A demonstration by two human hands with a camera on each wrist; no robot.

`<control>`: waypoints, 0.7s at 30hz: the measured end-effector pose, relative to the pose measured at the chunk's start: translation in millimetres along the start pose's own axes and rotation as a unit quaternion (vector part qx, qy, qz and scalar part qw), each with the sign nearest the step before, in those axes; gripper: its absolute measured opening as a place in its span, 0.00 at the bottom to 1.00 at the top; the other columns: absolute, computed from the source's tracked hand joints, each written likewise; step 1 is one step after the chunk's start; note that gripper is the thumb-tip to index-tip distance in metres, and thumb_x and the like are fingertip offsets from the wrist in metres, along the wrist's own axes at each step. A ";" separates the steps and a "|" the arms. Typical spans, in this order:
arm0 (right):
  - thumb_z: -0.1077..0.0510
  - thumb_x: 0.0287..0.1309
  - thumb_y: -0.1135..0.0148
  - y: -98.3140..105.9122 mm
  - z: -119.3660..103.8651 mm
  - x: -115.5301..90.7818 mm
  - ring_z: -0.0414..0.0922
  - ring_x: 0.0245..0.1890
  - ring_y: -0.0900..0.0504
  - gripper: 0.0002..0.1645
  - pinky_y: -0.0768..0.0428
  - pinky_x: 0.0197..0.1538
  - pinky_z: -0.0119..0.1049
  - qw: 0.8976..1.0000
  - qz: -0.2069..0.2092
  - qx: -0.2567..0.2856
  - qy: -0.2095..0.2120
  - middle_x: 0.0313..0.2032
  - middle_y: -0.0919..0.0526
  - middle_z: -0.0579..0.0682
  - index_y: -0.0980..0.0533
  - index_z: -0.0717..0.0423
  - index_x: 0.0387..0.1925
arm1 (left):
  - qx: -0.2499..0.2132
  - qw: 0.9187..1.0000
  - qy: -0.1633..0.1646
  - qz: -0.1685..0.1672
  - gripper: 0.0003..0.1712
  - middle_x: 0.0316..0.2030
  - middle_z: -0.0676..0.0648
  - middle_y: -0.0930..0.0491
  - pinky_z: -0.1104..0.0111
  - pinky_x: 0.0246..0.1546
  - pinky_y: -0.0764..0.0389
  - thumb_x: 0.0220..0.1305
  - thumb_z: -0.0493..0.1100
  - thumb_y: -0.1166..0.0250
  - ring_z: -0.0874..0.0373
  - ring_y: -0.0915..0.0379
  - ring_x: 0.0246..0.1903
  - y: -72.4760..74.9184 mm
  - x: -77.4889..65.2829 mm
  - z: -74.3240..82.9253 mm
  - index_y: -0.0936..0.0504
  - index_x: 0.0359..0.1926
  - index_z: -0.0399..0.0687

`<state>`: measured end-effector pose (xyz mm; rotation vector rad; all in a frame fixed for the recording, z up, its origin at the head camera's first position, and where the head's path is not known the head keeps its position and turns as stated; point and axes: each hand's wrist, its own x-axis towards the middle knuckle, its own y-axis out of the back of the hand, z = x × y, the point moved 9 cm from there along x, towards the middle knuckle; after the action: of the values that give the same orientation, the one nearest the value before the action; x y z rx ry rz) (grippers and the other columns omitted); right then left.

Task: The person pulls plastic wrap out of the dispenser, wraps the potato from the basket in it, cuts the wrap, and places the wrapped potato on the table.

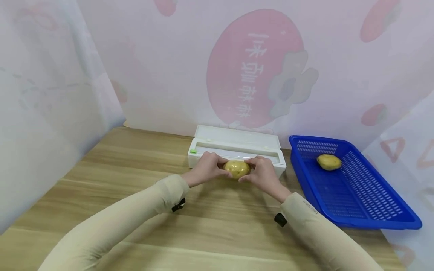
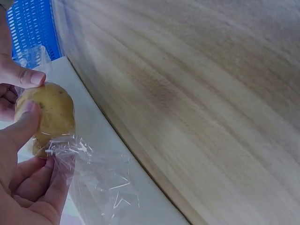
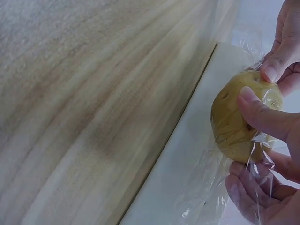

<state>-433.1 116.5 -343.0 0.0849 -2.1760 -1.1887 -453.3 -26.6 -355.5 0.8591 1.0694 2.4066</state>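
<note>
A yellow potato [image 1: 237,169] is held up between both hands, just in front of a white cling film dispenser [image 1: 237,148] whose lid stands raised. My left hand [image 1: 209,168] grips the potato's left end, thumb on the near side. On its right end my right hand [image 1: 262,174] grips it the same way. Clear cling film [image 2: 105,180] wraps over the potato and hangs loose past the left fingers in the left wrist view. More loose film [image 3: 201,187] trails beside the right fingers in the right wrist view.
To the right stands a blue plastic basket [image 1: 339,220] with a second potato [image 1: 329,162] inside. A green slider [image 1: 193,151] sits at the dispenser's left end. The wooden table [image 1: 135,158] meets a printed cloth backdrop [image 1: 162,75] behind the dispenser.
</note>
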 end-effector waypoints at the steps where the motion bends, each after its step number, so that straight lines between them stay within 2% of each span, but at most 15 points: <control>1: 0.57 0.24 0.11 0.4 0.4 0.0 0.46 0.29 0.23 0.36 0.25 0.32 0.38 1.000 0.000 0.000 0.000 0.30 0.17 0.52 0.16 0.67 0.41 | -0.002 1.000 0.001 -0.004 0.20 0.27 0.55 0.15 0.71 0.25 0.28 0.49 0.49 0.21 0.65 0.31 0.20 -0.5 0.5 -0.8 0.11 0.43 0.45; 13: 0.57 0.26 0.12 -3.8 4.6 2.4 0.46 0.29 0.23 0.34 0.26 0.31 0.37 1.000 -0.015 0.012 -0.013 0.29 0.18 0.51 0.15 0.65 0.41 | 0.012 1.000 0.001 -0.021 0.24 0.32 0.53 0.13 0.69 0.31 0.28 0.49 0.50 0.21 0.67 0.29 0.22 -1.8 4.7 -4.8 0.13 0.47 0.45; 21: 0.58 0.26 0.12 -8.9 7.5 0.3 0.44 0.31 0.23 0.30 0.24 0.34 0.38 0.999 -0.028 0.019 -0.023 0.31 0.17 0.49 0.15 0.63 0.38 | 0.012 0.999 0.007 -0.036 0.25 0.32 0.55 0.14 0.65 0.41 0.30 0.48 0.51 0.21 0.68 0.28 0.23 -6.9 6.1 -9.1 0.13 0.48 0.49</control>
<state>-439.6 116.7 -352.6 0.1369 -2.2492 -1.1924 -463.3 -23.7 -363.2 0.7989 1.1164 2.3493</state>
